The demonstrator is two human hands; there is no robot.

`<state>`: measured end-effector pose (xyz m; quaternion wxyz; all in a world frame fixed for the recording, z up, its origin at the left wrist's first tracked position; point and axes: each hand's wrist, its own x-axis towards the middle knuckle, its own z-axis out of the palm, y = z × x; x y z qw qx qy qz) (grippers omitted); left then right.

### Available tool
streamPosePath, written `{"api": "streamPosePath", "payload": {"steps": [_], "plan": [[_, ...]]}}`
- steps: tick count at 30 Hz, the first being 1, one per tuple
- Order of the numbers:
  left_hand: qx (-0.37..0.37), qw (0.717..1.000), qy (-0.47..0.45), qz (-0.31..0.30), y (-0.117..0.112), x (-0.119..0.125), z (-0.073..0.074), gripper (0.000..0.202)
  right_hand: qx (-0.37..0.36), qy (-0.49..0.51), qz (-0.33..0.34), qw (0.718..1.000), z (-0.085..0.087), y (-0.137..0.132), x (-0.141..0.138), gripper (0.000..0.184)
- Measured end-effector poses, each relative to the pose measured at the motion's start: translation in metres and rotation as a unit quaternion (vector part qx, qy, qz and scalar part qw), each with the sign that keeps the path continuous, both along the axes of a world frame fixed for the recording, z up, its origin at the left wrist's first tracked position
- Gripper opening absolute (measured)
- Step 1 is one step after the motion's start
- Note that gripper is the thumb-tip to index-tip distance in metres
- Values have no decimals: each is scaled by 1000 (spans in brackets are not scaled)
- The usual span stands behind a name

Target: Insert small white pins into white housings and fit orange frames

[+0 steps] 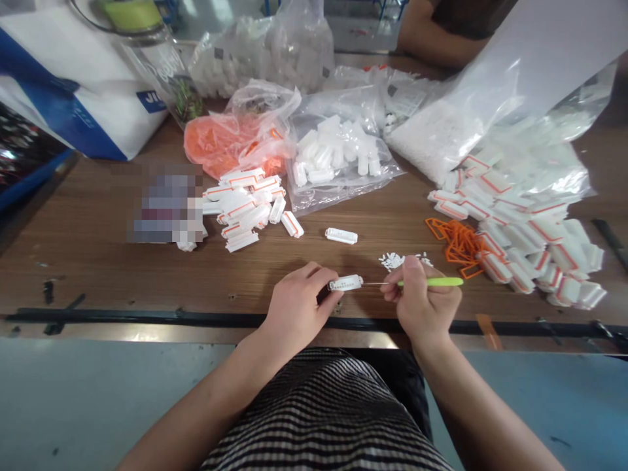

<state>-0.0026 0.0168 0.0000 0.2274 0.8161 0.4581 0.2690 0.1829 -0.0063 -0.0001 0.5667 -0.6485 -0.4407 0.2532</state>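
Observation:
My left hand (297, 304) pinches a small white plastic block (346, 282) just above the front edge of the wooden table (98, 261). My right hand (422, 301) is closed round a thin tool with a green handle (432, 282); its metal tip points left and touches the block's end. A little heap of tiny white pieces (392, 261) lies just behind my right hand. One loose white block (341, 235) rests on the table beyond my hands.
A pile of white blocks with orange seals (248, 206) lies at centre left, a larger pile (520, 229) at right beside loose orange rings (458, 242). Clear bags hold white parts (333, 154) and orange parts (226, 140). Another person's arm (432, 39) rests at the far edge.

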Motion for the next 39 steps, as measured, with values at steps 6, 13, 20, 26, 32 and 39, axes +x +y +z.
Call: {"api": "streamPosePath", "payload": {"steps": [6,13,20,26,32,39], "plan": [[7,1000,0,-2,0,0,0,10,-14,-24,6,1000,1,0,-2,49],[-7,1000,7,0,0,0,2,8,-9,-64,24,998,4,1,-3,46],[-18,1000,9,-2,0,0,1,8,10,-37,7,999,1,-2,-2,48],[-15,1000,2,-1,0,0,1,8,8,-63,21,998,1,-2,-1,49],[-9,1000,0,-4,1,0,2,8,5,-45,17,999,-2,-2,-2,49],[-13,1000,7,-5,0,-1,0,7,22,-162,56,985,3,-4,-1,43]]}}
